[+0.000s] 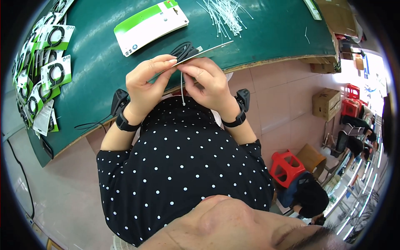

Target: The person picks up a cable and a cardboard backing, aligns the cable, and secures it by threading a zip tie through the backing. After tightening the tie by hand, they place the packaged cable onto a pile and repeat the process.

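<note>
Over the table's near edge, my left hand [151, 80] pinches one end of a thin packaging card [214, 48], seen nearly edge-on. My right hand [207, 83] is closed too, its fingers against the near face of that card. A coiled black cable [182, 51] with a metal plug lies against the card's far side. From between my fingertips a white cable tie [182, 89] hangs down, its head at the lower end. Which fingertips grip the tie is hidden.
Beyond my hands lies a stack of green-and-white cards [152, 30]. A loose heap of white cable ties [227, 16] is at the far edge. Several carded black cables [54, 75] are piled at left. A red stool [287, 168] stands on the floor at right.
</note>
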The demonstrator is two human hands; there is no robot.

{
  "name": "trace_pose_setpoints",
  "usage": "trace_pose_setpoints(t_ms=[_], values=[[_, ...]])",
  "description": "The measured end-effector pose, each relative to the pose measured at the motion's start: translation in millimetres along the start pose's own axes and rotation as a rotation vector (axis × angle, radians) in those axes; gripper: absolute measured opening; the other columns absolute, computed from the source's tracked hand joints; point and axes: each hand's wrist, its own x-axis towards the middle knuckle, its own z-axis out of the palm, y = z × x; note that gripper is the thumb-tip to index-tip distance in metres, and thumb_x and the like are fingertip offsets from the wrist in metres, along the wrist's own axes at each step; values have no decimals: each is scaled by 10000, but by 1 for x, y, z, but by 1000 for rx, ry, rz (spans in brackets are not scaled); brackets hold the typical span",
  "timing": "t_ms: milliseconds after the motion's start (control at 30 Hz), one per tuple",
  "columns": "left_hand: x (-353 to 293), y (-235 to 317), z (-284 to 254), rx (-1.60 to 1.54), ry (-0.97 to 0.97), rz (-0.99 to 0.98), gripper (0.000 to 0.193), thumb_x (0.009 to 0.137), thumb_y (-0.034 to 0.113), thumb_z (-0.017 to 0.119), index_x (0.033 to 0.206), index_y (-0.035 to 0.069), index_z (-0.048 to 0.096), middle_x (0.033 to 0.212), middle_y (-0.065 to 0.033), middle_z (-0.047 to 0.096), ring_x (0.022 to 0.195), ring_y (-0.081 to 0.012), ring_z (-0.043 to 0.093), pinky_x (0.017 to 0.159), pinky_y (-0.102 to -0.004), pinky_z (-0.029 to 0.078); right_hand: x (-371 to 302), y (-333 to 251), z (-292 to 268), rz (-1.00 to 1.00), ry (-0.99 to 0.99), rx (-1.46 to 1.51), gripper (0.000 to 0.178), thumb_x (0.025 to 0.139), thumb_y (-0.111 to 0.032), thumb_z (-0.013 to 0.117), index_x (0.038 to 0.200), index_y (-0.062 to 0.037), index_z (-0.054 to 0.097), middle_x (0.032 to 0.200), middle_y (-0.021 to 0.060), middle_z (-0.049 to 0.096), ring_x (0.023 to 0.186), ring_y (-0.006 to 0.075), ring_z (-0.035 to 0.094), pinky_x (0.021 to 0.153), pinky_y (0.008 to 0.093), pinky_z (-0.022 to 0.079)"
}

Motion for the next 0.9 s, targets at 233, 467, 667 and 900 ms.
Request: trace_pose_setpoints(t_ms=[233, 467, 667, 900], values=[[16, 1, -11, -104, -141, -186, 171, 767, -44, 678, 933, -9, 700, 933, -119, 704, 809, -172, 672, 715, -252, 528, 20, -8, -14, -231, 7, -275, 250, 699, 34, 688, 940, -30, 672, 888, 94, 629, 768, 253, 613, 651, 337, 511], [13, -10, -8, -28, -232, -287, 170, 829, -24, 659, 997, -40, 680, 962, -109, 693, 821, -134, 642, 724, -245, 525, 8, -2, -16, -245, 68, -202, 97, 786, -79, 660, 877, -52, 641, 893, 91, 601, 774, 257, 606, 641, 328, 513], [5, -26, -3, -137, -206, -254, 196, 830, -65, 636, 1025, -76, 659, 975, -129, 686, 840, -142, 639, 763, -255, 523, -4, 3, -8, -194, 126, -102, 81, 809, -97, 647, 887, -79, 651, 824, 90, 575, 711, 282, 590, 600, 366, 484], [3, -31, -4, -200, -200, -313, 202, 858, 13, 646, 1043, -68, 654, 949, -126, 682, 837, -128, 620, 738, -240, 507, -3, 3, -8, -219, 179, -68, 120, 807, -83, 648, 927, -83, 654, 819, 87, 568, 687, 282, 586, 588, 365, 482]])
